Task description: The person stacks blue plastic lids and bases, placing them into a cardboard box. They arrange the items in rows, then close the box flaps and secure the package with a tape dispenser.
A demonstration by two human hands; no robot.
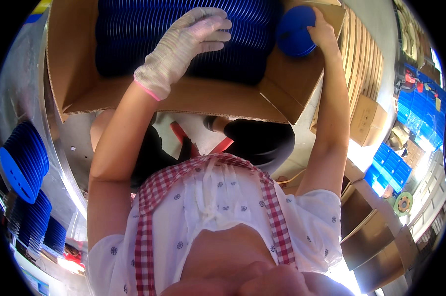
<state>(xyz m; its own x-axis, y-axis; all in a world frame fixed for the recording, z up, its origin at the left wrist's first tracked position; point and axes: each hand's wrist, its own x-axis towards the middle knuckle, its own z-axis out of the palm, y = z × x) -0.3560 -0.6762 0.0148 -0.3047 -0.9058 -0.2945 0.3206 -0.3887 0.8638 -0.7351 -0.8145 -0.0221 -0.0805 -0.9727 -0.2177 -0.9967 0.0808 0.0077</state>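
In front of me is an open cardboard box (193,102) with several rows of thin dark-blue discs (134,37) standing on edge inside. My left hand (186,49), in a pale knitted glove with a pink cuff, is above these rows. Its fingers are stretched out, with nothing visible in them. My bare right hand (324,32) grips the right edge of a round blue disc (292,37), at the right end of the box. More than one disc edge shows there; whether they are held together I cannot tell.
To the left, more blue discs (25,160) stand in rows by a grey metal surface (23,84). Wooden slats (358,54) and a closed carton (368,118) are right of the box. Open cartons (371,237) lie at the lower right, and blue crates (388,170) stand farther off.
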